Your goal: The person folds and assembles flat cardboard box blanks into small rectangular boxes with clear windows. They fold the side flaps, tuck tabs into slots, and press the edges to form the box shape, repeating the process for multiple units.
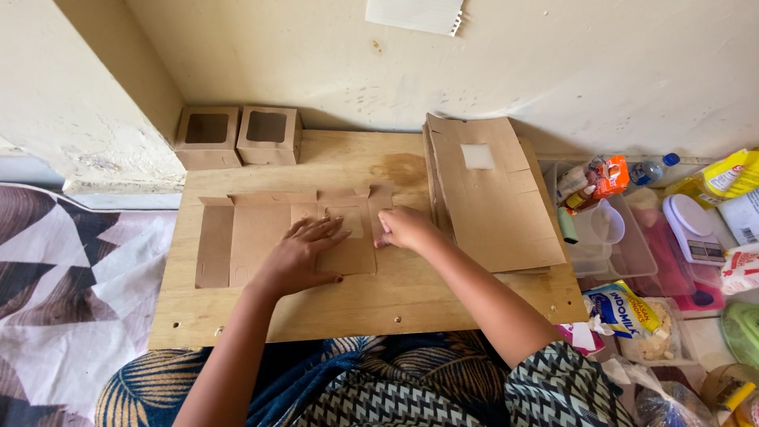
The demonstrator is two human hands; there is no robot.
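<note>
A flat, unfolded brown cardboard box blank lies on a wooden board. My left hand presses flat on its middle panel, fingers spread. My right hand pinches the blank's right edge flap with curled fingers. A stack of flat brown cardboard blanks rests just right of my right hand. Two assembled brown window boxes stand at the board's far left corner against the wall.
Clear plastic containers, a small bottle, a white kitchen scale and food packets crowd the floor to the right. A patterned cloth covers the floor at left. The wall rises right behind the board.
</note>
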